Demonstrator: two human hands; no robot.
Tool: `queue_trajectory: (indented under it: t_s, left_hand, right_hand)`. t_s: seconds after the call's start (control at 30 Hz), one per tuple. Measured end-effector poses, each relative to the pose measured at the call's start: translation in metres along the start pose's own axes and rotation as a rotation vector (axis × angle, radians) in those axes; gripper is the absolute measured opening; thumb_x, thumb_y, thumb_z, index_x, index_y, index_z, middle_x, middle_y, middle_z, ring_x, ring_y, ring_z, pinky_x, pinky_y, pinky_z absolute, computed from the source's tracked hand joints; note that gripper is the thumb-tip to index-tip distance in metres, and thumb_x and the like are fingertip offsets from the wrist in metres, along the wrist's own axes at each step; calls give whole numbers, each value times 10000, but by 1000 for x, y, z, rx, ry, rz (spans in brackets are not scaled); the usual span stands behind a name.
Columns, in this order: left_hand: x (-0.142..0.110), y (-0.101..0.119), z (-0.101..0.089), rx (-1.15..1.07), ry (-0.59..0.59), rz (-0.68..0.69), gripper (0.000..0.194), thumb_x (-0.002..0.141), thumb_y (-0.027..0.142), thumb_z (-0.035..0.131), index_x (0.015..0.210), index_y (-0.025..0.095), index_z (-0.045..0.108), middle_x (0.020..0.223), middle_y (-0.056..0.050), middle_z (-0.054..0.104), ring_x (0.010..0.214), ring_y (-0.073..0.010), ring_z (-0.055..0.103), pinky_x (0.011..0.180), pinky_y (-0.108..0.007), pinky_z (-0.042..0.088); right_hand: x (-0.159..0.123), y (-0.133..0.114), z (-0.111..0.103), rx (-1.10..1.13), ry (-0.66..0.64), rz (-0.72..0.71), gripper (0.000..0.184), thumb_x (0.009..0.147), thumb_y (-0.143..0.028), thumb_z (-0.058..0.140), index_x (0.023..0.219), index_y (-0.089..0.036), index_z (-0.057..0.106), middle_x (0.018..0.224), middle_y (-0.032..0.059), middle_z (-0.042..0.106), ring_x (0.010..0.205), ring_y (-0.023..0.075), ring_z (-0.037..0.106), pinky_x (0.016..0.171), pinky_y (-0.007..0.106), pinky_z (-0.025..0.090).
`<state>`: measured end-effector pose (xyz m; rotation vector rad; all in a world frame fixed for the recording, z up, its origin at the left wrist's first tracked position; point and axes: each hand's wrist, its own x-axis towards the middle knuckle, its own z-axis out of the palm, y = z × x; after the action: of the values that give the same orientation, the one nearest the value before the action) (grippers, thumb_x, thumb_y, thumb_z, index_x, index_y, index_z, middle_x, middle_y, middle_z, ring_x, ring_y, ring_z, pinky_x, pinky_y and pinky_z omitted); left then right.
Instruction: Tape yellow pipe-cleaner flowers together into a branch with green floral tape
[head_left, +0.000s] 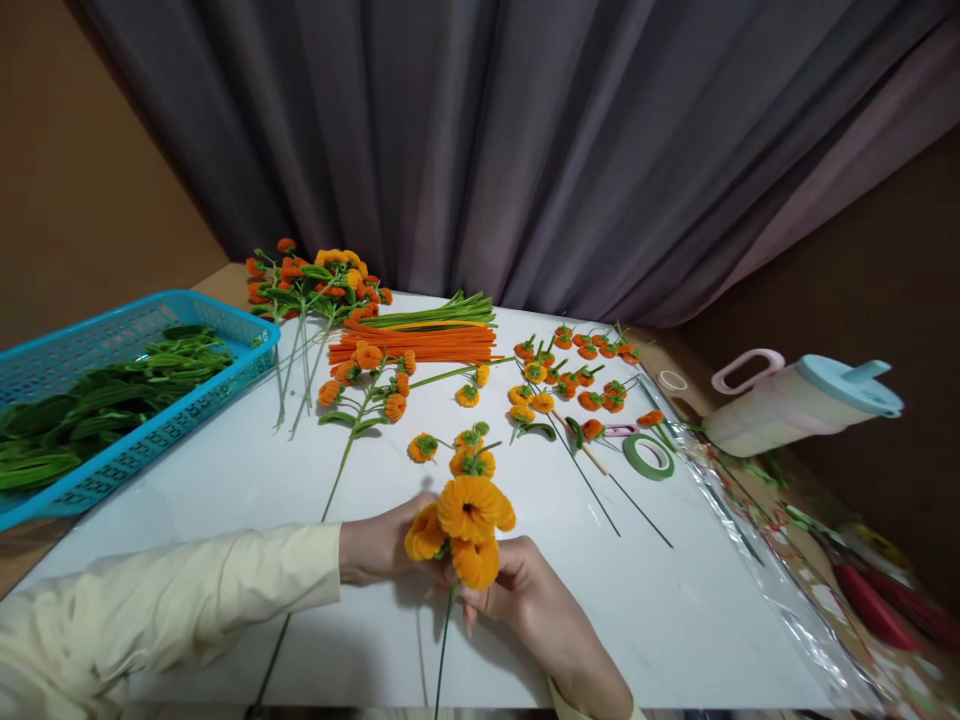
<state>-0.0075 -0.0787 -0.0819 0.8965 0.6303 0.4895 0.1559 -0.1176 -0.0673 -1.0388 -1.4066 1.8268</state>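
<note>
A yellow-orange pipe cleaner flower stem [469,508] with several blooms stands in front of me, its thin dark stem running down past the table's front edge. Fingers of my left hand [401,535] close on it from the left, partly hidden behind the blooms. My right hand [525,590] pinches the stem just below the lowest bloom. Just beyond lies a loose yellow flower head [423,447]. A finished-looking orange flower spray [367,385] with green leaves lies to the left, its long stem passing under my left sleeve.
On the left sits a blue basket [172,400] of green leaves. Orange pipe cleaners [420,343] and a flower bunch [315,280] lie at the back. Loose orange flower heads [592,400], green tape [649,456] and a tumbler [802,405] are on the right; red-handled tool [874,605] at far right.
</note>
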Motion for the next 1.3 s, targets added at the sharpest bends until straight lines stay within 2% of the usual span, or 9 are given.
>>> queue_trajectory:
  t_s: [0.13,0.23,0.37,0.53,0.67,0.9,1.03,1.13,1.3]
  left_hand:
    - [-3,-1,2,-29,-37,-57,326,443,344,853,575,141,635,537,7,570,494,-116,492,481,-244,409]
    - [-4,-5,1,-7,-57,-63,327,470,364,852,599,144,648,570,3,588,522,-119,500,552,-267,442]
    - [-4,-3,3,-1,-71,19,258,587,335,806,643,139,648,604,7,585,540,-101,481,527,-223,409]
    - [-7,2,13,97,32,169,294,701,394,728,626,130,622,590,6,550,576,-107,481,565,-220,401]
    - [-7,0,16,128,83,202,360,703,458,708,611,129,593,573,16,517,560,-101,439,554,-219,372]
    - [-5,-7,9,132,73,173,367,747,473,666,661,125,588,609,13,514,584,-98,426,574,-217,356]
    - [-5,-12,6,138,72,182,367,774,486,634,730,122,633,655,-12,578,623,-113,469,598,-224,369]
    - [-5,-14,6,143,22,161,398,821,495,570,730,118,655,664,-41,620,654,-137,518,620,-240,384]
    - [-6,-15,4,156,39,117,429,787,523,595,709,103,639,641,-26,577,609,-125,482,589,-244,372]
  right_hand:
    - [-1,-1,7,105,-48,-14,380,718,-517,681,638,-146,703,546,13,568,502,122,497,532,225,421]
    - [-4,-5,12,87,-26,-48,413,736,-542,652,622,-148,704,515,6,537,480,118,471,517,223,415]
    - [-7,0,13,-12,102,-112,437,788,-535,598,626,-142,698,495,2,515,445,102,414,459,205,360]
    - [-12,13,15,17,260,-69,441,810,-525,573,678,-118,683,459,-16,475,365,64,306,372,186,232]
    - [-14,14,18,6,298,-66,403,820,-479,574,660,-117,645,457,-20,474,357,59,314,382,184,237]
    - [-10,18,18,-61,337,-94,357,828,-378,560,555,-153,521,469,-17,476,357,63,301,374,200,219]
    - [-11,21,21,-130,381,-119,394,844,-385,532,522,-163,480,451,-28,419,369,71,306,383,207,223]
    - [-13,23,23,-163,419,-129,410,862,-396,502,523,-166,479,433,-40,366,374,78,317,384,208,225]
    - [-15,26,25,-207,444,-153,415,881,-392,466,534,-162,471,458,-36,383,388,81,343,404,207,259]
